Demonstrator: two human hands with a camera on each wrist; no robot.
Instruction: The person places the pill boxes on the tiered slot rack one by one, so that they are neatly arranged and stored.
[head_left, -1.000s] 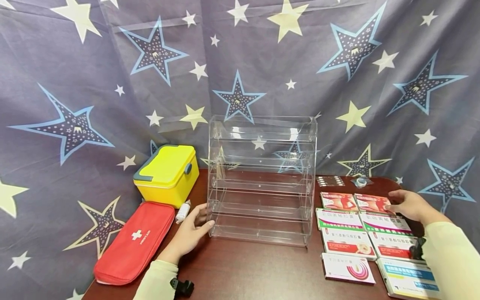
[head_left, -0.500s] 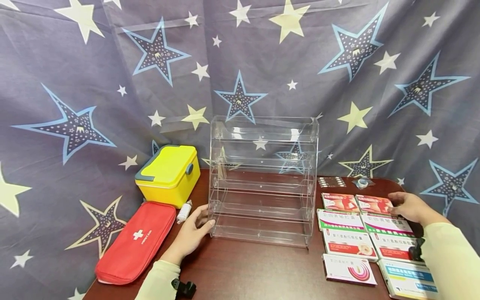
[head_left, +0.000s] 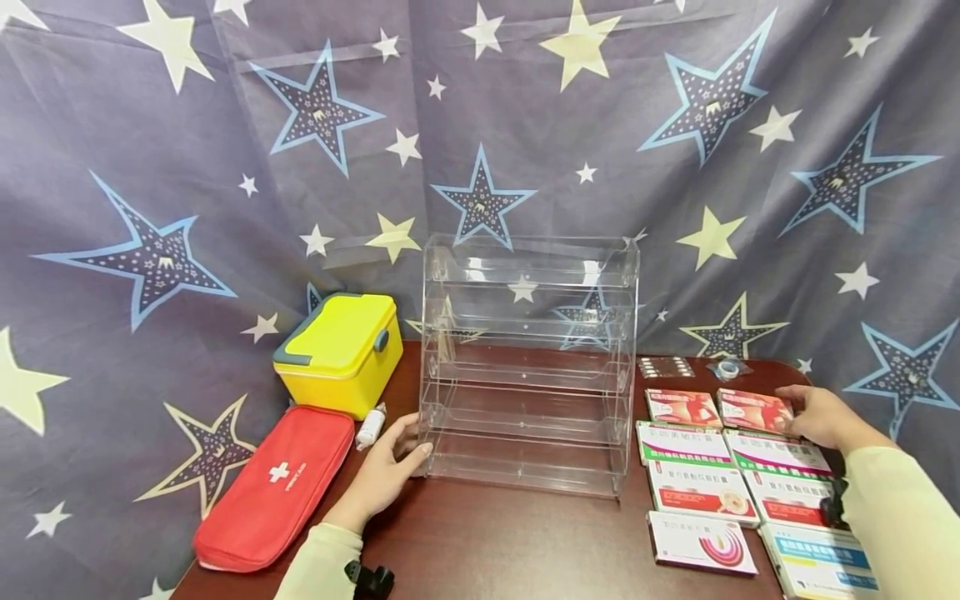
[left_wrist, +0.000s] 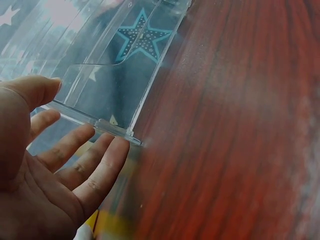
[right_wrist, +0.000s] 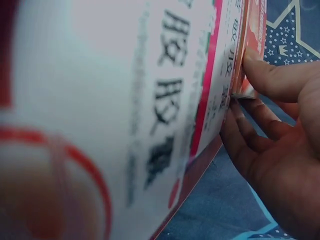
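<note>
My left hand (head_left: 386, 471) rests its fingertips and thumb at the lower left edge of a clear acrylic tiered rack (head_left: 525, 467). In the left wrist view, its fingers lie nearly straight against the rack's side (left_wrist: 112, 100). My right hand (head_left: 825, 417) pinches the right end of a red-and-white medicine box (head_left: 753, 410). The right wrist view has the thumb on the red face of this box (right_wrist: 256, 32) and the fingers around its edge. A matching red medicine box (head_left: 681, 407) lies just left of it.
More medicine boxes (head_left: 701, 542) lie in rows at right. Behind them are a swab pack (head_left: 666, 367) and a tape roll (head_left: 728, 368). At left stand a yellow box (head_left: 337, 350), a red first-aid pouch (head_left: 281, 492) and a small white roll (head_left: 371, 427). A star-patterned curtain (head_left: 510, 108) hangs behind.
The pinched red medicine box has shifted slightly right, widening the gap to its neighbour. My left hand stays at the rack's edge. The head view has shifted slightly.
</note>
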